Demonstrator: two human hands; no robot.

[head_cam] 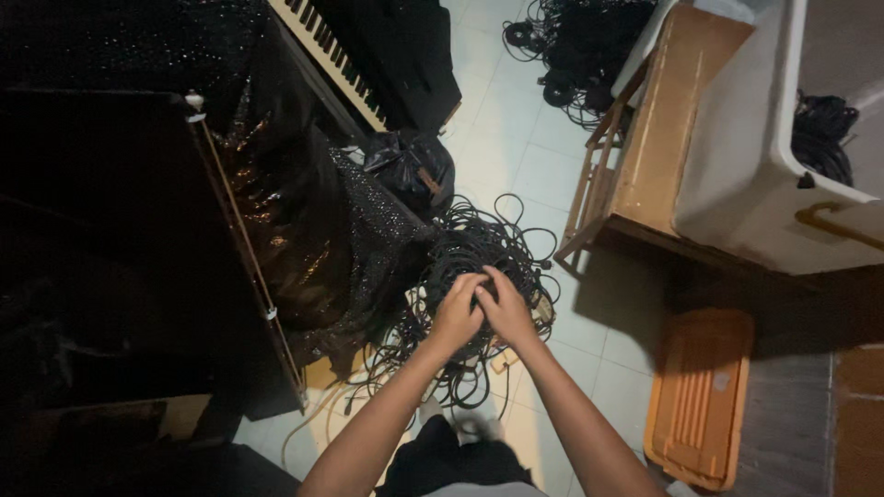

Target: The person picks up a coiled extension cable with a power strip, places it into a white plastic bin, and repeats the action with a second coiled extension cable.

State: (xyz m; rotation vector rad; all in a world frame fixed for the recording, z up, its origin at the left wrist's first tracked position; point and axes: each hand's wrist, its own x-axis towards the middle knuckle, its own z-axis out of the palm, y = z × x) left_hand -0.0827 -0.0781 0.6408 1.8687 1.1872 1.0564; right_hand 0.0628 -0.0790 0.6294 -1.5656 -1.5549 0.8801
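Note:
A big tangled heap of black cables (479,253) lies on the pale tiled floor below me. My left hand (458,313) and my right hand (505,308) meet over the near side of the heap, fingers curled around a strand of black cable between them. Both forearms reach down from the bottom of the view. Loose loops of cable (451,387) trail towards my feet.
A dark sequinned cloth (304,221) drapes over furniture on the left, with a keyboard (336,60) above it. A black plastic bag (405,166) sits by the heap. A wooden bench (663,120), a white tub (737,156), an orange lid (700,396) and more cables (575,46) lie right.

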